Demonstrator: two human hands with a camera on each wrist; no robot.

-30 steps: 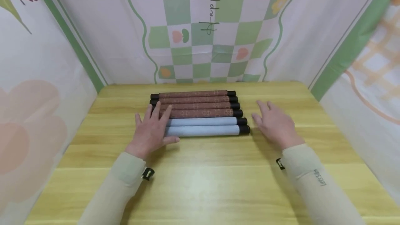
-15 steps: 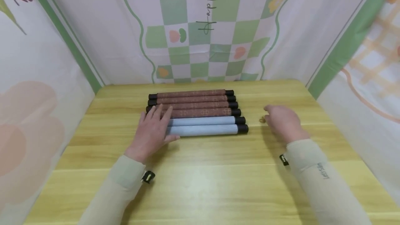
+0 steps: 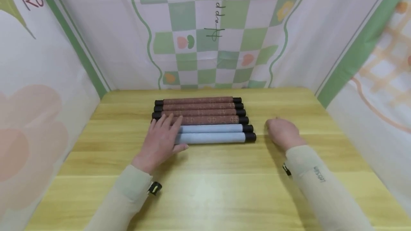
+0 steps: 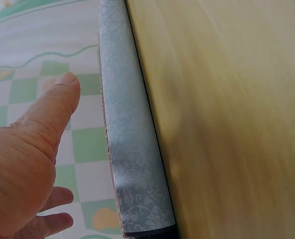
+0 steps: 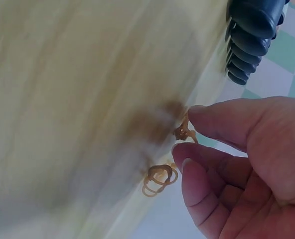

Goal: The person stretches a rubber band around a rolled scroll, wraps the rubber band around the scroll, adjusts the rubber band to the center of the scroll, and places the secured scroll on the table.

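Observation:
Several scrolls lie side by side on the wooden table: brown patterned ones (image 3: 208, 119) at the back and two pale blue ones (image 3: 212, 138) in front, all with black end knobs. My left hand (image 3: 160, 145) rests over their left ends, fingers spread and thumb stretched out; the left wrist view shows a blue scroll (image 4: 132, 129) beside it. To the right of the scrolls, my right hand (image 3: 282, 131) is curled, hiding its fingertips from the head view. In the right wrist view its thumb and index finger pinch a thin brown rubber band (image 5: 184, 131). More looped rubber bands (image 5: 160, 179) show below the fingertips.
The wooden table (image 3: 205, 188) reaches back to a hanging cloth (image 3: 205, 56) with green and white checks. Fabric walls (image 3: 41, 127) stand at both sides. The scrolls' black knobs (image 5: 254, 20) are close to the right hand.
My right hand went from extended fingers to a curled pinch, moving right and then back left toward the scrolls. The left hand stays over the scrolls, its fingers slightly closer together.

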